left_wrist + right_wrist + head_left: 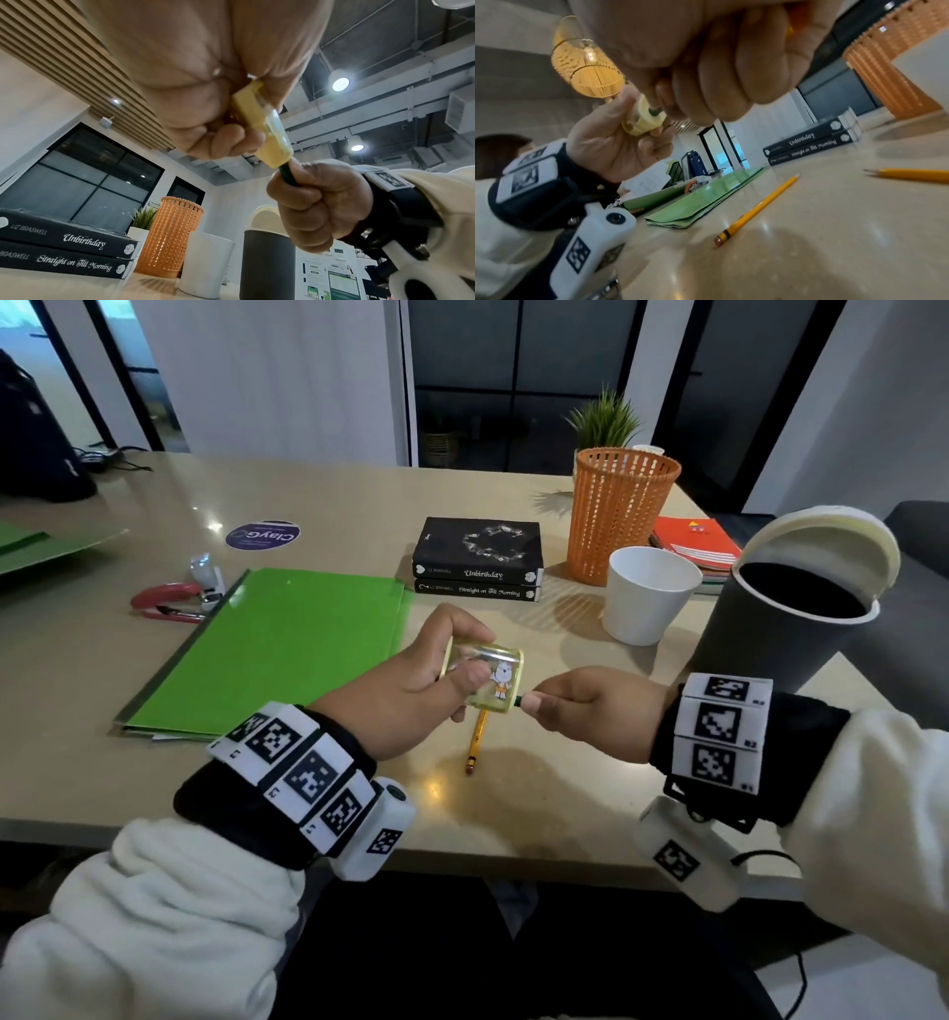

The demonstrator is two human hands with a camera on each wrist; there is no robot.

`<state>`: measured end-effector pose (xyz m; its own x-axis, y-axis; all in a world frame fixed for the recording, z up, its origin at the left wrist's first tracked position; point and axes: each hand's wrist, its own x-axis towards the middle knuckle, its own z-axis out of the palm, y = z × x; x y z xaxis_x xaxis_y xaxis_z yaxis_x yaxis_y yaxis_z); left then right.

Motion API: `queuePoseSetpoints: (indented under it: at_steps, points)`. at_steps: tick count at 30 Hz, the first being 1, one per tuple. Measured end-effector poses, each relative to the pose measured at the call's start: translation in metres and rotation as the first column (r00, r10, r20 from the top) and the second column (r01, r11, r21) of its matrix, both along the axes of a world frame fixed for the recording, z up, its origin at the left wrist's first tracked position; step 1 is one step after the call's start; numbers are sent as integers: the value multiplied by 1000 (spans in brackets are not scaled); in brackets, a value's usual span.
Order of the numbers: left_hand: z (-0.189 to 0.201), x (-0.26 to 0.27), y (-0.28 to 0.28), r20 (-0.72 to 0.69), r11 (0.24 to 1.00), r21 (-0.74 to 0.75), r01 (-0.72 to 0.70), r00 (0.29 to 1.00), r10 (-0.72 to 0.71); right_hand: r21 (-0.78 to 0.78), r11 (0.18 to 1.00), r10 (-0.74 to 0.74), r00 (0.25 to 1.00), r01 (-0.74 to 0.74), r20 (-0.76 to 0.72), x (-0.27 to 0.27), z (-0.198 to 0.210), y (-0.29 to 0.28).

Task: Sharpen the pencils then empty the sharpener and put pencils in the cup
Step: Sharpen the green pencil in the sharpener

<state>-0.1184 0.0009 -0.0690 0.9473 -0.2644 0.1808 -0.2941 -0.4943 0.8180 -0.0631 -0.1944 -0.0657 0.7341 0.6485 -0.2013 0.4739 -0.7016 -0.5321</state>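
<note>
My left hand (436, 680) grips a small clear yellow sharpener (488, 677) just above the table (513, 819). My right hand (544, 708) pinches a dark green pencil (519, 702) whose tip is pushed into the sharpener's side. The left wrist view shows the green pencil (288, 175) entering the sharpener (267, 132) from below. One yellow pencil (476, 738) lies on the table under the hands; the right wrist view shows that yellow pencil (757, 207) and a second yellow pencil (911, 174) farther right. A white cup (648, 595) stands upright beyond my right hand.
A dark bin (780, 629) with its white lid tipped open stands right of the cup. An orange mesh basket (621, 510), two stacked black books (477, 557) and a red notebook (693, 544) lie behind. A green folder (287, 644) and red stapler (169, 603) sit left.
</note>
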Motion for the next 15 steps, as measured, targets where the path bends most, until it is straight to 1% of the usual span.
queuePoseSetpoints:
  at_steps: [2, 5, 7, 9, 10, 11, 12, 13, 14, 15]
  points:
    - [-4, 0, 2, -1, 999, 0, 45, 999, -45, 56, 998, -6, 990, 14, -142, 3, -2, -3]
    - [-8, 0, 2, 12, 996, 12, 87, 996, -87, 111, 994, 16, 955, 18, -298, 6, -5, -5]
    - [-9, 0, 1, 11, 997, 5, 82, 997, -82, 111, 994, 18, 932, 24, -361, 7, -5, -6]
    - [-11, 0, 1, -1, 997, -11, 77, 997, -77, 79, 997, 7, 923, 26, -385, 7, -3, -6]
    - [-12, 1, 2, -5, 997, -15, 69, 998, -69, 48, 998, -8, 933, 27, -359, 6, -1, -5]
    - [-12, 1, 3, -10, 998, -27, 55, 998, -55, 2, 1000, -21, 960, 22, -279, 5, 2, -2]
    - [-13, 2, 4, -27, 998, -49, 30, 999, -32, -65, 998, -19, 990, 10, -142, 2, 3, 0]
    - [-13, 4, 5, -54, 997, -82, -1, 999, -3, -143, 990, 13, 1000, -10, 21, 0, 4, 2]
    - [-13, 5, 6, -89, 992, -123, -33, 996, 22, -204, 978, 69, 982, -32, 176, -3, 4, 5]
    - [-13, 6, 6, -131, 984, -169, -63, 991, 41, -234, 971, 123, 945, -51, 302, -5, 4, 7]
